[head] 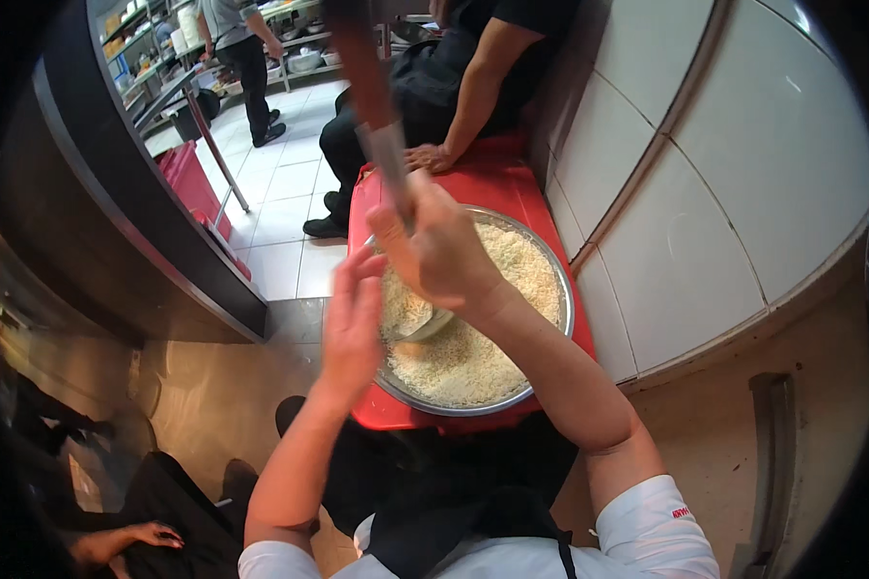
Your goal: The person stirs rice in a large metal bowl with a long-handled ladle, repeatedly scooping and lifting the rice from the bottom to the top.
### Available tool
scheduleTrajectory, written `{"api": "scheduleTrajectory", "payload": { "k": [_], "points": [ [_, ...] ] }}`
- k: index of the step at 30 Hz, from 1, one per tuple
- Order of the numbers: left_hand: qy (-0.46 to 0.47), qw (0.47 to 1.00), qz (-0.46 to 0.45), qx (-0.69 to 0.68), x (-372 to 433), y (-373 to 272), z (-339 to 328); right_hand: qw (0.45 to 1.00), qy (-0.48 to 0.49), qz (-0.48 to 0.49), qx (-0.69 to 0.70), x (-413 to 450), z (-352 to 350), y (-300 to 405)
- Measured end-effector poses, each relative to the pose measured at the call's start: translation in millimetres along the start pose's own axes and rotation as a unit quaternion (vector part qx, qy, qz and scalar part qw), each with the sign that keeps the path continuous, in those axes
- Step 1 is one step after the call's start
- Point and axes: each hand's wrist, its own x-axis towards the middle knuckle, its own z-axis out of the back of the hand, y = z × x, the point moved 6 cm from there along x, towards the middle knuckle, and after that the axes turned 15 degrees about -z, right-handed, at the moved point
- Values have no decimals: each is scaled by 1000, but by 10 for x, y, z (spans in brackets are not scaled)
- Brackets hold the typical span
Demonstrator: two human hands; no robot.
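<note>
A large round metal bowl [563,289] of pale, shredded or grain-like food [471,369] rests on a red plastic surface [384,412]. My right hand [442,253] is closed around a long-handled tool [387,137], blurred by motion, over the bowl's far left part. Below that hand a rounded metal edge, perhaps a ladle or scoop [423,329], sits in the food; whether it belongs to the tool is unclear. My left hand [358,311] is raised at the bowl's left rim with its fingers apart and holds nothing visible.
Beyond the bowl a seated person in black rests a hand [431,155] on the red surface. A white tiled wall [688,239] runs along the right. At the left stand a dark panel [166,195] and a red bin [192,177]. Other people are at the back and lower left.
</note>
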Motion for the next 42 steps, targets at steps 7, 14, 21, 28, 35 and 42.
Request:
{"api": "scheduleTrajectory", "payload": {
  "k": [7, 14, 21, 28, 35, 42],
  "points": [
    [40, 982, -128, -136, -38, 560, -272, 970, -224, 66, 62, -780, 1060, -251],
    [27, 977, -131, -168, 503, 269, -484, 895, -401, -121, 151, -2335, 1577, -1448],
    [20, 989, -75, -127, 466, 682, -273, 907, -347, -182, 152, -2524, 1455, -1640],
    [22, 991, -82, -108, 360, 731, -108, 907, -328, -220, 147, -2127, 1253, -1714],
    [18, 982, -91, -166, 512, 541, -113, 905, -328, -221, 155, -2117, 1147, -1761],
    [25, 988, -62, -142, 404, 725, -5, 907, -340, -220, 115, -2052, 1079, -1688]
  ]
}}
